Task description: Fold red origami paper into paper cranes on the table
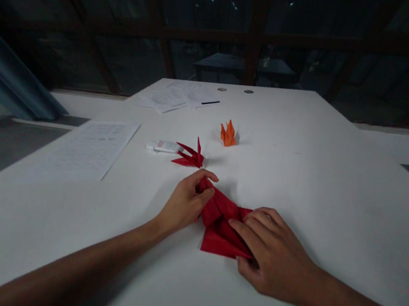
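Right hand (277, 255): curled round the right end of the paper, fingers laid across the top, thumb at the near edge; I have it holding there.
Red paper (221, 217): one piece, partly folded, directly between my two hands and touching both, its lower flap spread toward me.
Left hand (187, 199): pinching the paper's upper left corner between thumb and fingers.
Table (337, 195): one, white, under both hands and reaching well past them.
Red folded figure (191, 158): one, pointed, just beyond the left hand and apart from it.
White item (162, 146): one, slim, with print on it, beyond and left of the left hand, close by the red figure; I can't tell what it is.
Printed sheet (88, 150): one, well to the left of the left hand.
Orange folded figure (228, 135): one, farther out than the red one, ahead of the gap between the hands.
Papers (182, 97): several overlapping, far beyond the left hand; I can't count them.
Black strip (210, 103): one, at those papers' right side.
Round discs (222, 89): two, near the far edge, farthest from the hands.
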The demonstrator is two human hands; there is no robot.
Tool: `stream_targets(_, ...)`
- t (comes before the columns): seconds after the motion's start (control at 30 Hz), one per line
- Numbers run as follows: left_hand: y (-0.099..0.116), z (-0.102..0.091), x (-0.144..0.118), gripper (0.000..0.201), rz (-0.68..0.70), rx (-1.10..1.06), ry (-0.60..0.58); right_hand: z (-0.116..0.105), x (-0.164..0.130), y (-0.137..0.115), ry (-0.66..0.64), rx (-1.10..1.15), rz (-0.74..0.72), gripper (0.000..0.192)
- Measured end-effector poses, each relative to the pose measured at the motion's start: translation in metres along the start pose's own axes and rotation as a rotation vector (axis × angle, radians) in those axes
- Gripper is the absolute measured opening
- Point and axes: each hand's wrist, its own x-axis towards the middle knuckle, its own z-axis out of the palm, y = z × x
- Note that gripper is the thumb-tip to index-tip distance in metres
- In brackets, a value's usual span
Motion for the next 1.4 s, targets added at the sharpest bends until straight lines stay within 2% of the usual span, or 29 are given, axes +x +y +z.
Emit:
stream_targets(0.23, 0.002, 0.0, 0.0, 0.017, 0.008, 0.1, -0.016, -0.004, 0.0, -0.001, 0.017, 0.006, -0.005, 0.052)
stream_targets(0.37, 0.0, -0.001, -0.001, 0.017, 0.018, 0.138, -0.021, -0.008, -0.001, -0.006, 0.118, -0.015, -0.149, 0.045)
stream_targets(0.47, -0.002, -0.002, -0.002, 0.015, 0.024, 0.125, -0.086, -0.006, -0.002, -0.01, 0.132, -0.048, -0.223, 0.031)
stream_targets(0.67, -0.003, -0.007, 0.001, 0.016, 0.029, 0.092, -0.198, 0.001, -0.003, -0.006, 0.057, -0.057, -0.108, 0.014)
stream_targets(0.73, -0.001, -0.011, 0.004, 0.017, 0.023, 0.059, -0.255, 0.001, -0.003, -0.005, 0.059, -0.026, -0.059, 0.016)
stream_targets(0.9, 0.0, -0.025, 0.011, 0.03, 0.054, -0.006, -0.499, -0.002, 0.0, -0.005, -0.007, 0.068, 0.085, 0.019)
stream_targets(0.97, -0.004, -0.028, 0.013, 0.033, 0.041, -0.016, -0.535, -0.003, 0.001, -0.005, -0.024, 0.079, 0.119, 0.02)
stream_targets(1.17, -0.01, -0.019, 0.012, 0.017, -0.027, 0.006, -0.415, -0.002, 0.0, -0.004, -0.052, 0.072, 0.058, 0.016)
stream_targets(1.27, -0.01, -0.013, 0.009, 0.025, -0.036, -0.005, -0.345, -0.002, 0.0, -0.005, -0.067, 0.076, 0.054, 0.016)
stream_targets(1.33, -0.012, -0.01, 0.008, 0.029, 0.01, 0.046, -0.269, -0.003, -0.001, -0.006, -0.073, 0.08, 0.048, 0.018)
stream_targets(1.4, -0.014, -0.01, 0.007, 0.023, 0.139, 0.213, -0.139, -0.002, -0.001, -0.005, -0.072, 0.079, 0.04, 0.024)
